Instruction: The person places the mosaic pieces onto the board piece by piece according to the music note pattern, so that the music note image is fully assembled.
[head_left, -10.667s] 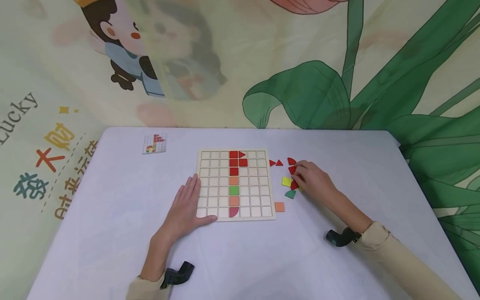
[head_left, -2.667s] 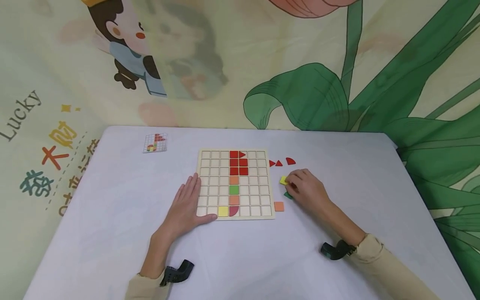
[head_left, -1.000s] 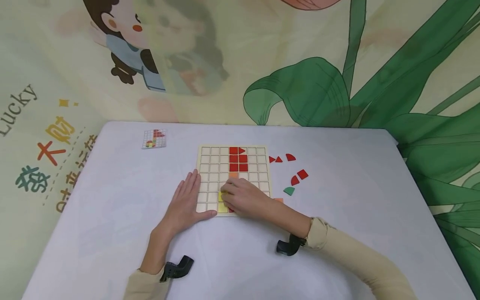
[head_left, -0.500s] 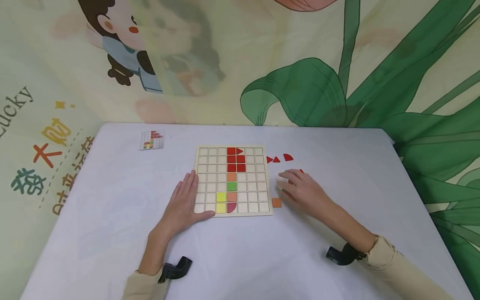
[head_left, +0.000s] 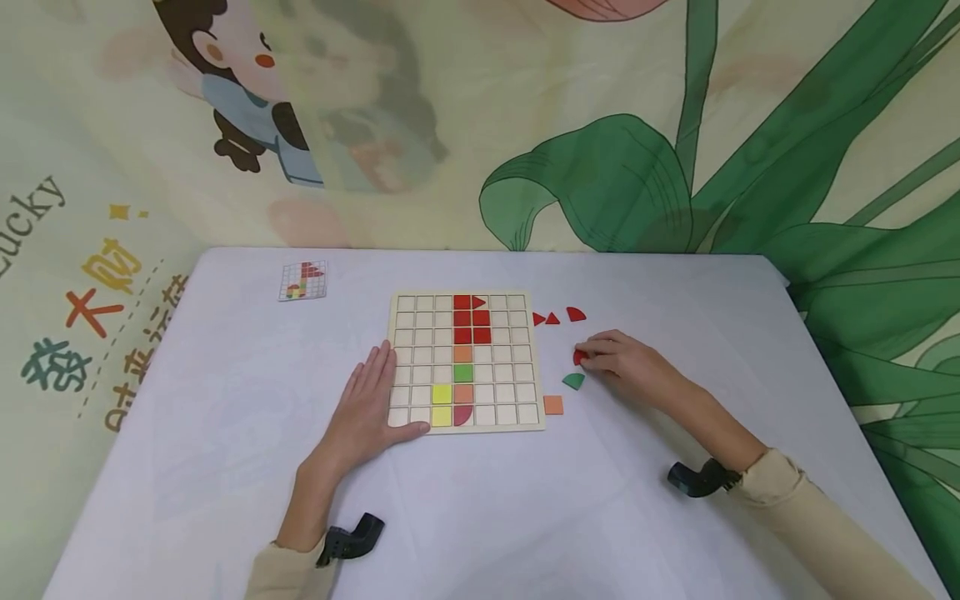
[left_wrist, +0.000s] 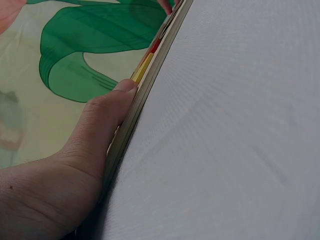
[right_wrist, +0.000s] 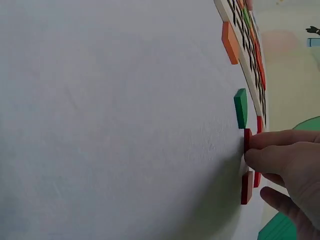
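Note:
A square wooden grid board [head_left: 504, 375] lies on the table, with a column of coloured tiles set in it, two yellow tiles [head_left: 442, 404] at its lower left. My left hand [head_left: 360, 408] lies along the board's left edge, fingers straight, thumb on the front edge. Right of the board, my right hand [head_left: 626, 362] has its thumb and a finger pinched at a red quarter-circle tile [head_left: 579, 357]. A green quarter-circle tile [head_left: 573, 381] lies just in front of it. In the right wrist view, a red tile [right_wrist: 247, 187] lies close to the fingers; my hand hides it in the head view.
Two red triangles [head_left: 552, 318] and a red quarter-circle [head_left: 576, 314] lie right of the board's far corner. An orange square [head_left: 553, 405] sits by its right edge. A small pattern card [head_left: 303, 281] lies at the table's back left.
My right hand pinched a yellow tile, set it above the other yellow one in the board, then went back right to the loose tiles. The left hand stays on the board.

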